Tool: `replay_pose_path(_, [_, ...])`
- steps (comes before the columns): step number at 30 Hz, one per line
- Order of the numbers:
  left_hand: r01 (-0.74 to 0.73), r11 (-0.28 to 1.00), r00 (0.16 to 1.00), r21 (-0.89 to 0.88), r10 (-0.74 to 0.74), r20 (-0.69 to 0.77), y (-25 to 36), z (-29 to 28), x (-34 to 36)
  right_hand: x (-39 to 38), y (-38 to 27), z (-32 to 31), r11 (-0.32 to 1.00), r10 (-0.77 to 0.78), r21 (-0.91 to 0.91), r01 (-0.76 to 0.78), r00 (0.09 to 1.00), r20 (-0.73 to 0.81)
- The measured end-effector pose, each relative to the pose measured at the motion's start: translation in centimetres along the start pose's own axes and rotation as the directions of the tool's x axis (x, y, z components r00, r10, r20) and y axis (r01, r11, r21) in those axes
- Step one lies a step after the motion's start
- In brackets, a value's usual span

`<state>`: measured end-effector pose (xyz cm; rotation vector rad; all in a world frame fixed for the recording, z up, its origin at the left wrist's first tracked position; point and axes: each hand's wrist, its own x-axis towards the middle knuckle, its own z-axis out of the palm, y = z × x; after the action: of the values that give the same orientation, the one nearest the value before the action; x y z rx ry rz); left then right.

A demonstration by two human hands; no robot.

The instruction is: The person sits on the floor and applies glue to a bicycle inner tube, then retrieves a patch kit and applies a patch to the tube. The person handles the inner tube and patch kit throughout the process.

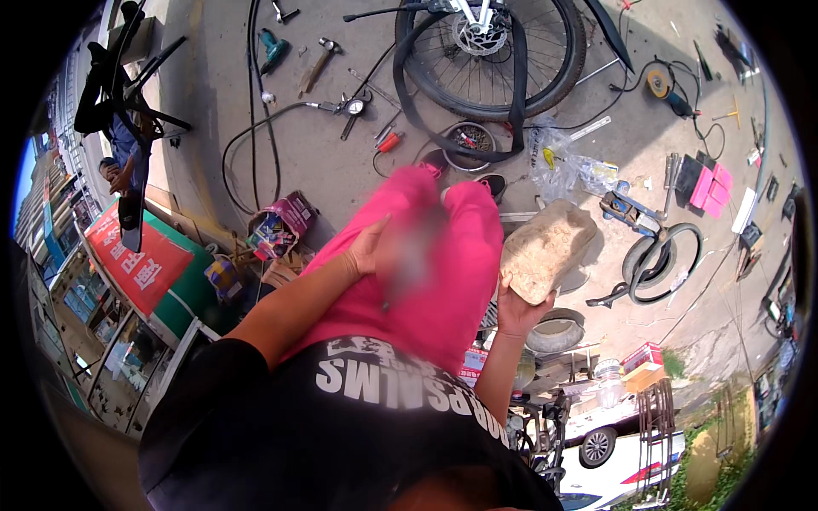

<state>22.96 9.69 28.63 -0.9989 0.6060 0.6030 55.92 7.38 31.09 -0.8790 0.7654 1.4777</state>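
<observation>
My left hand [369,247] rests over my pink-clad lap [464,281], its fingers curled beside a blurred grey patch, so what it holds cannot be made out. My right hand [520,307] grips the lower end of a worn beige rectangular block or container [550,247], which is tilted beside my right thigh. Beyond my feet are a round bowl of small parts [468,141] and a bicycle wheel [545,60] with a black inner tube draped near it.
Hand tools [319,64], a pump hose [281,111] and a power drill [274,51] lie at upper left. An angle grinder [669,92], tires [648,264] and pink items [711,192] lie right. Another person [119,175] is at left, near a red-green box [141,260].
</observation>
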Motion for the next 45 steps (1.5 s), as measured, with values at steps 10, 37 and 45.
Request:
replay_pose_path(10, [-0.07, 0.996, 0.992, 0.054, 0.064, 0.113, 0.3, -6.2, -4.1, 4.5, 5.4, -4.0, 0.963, 0.124, -0.216, -0.158, 0.979, -0.162])
replay_pose_path(37, [-0.137, 0.737, 0.795, 0.662, 0.481, -0.37, 29.0, -24.1, -7.3, 20.8, 28.9, -22.7, 0.742, -0.024, -0.57, -0.353, 0.836, -0.549])
replay_pose_path(45, [-0.163, 0.848, 0.88, 0.504, 0.356, -0.314, 25.9, -25.0, -5.8, 26.0, 24.7, -30.5, 0.477, -0.123, -0.821, -0.314, 0.901, -0.416])
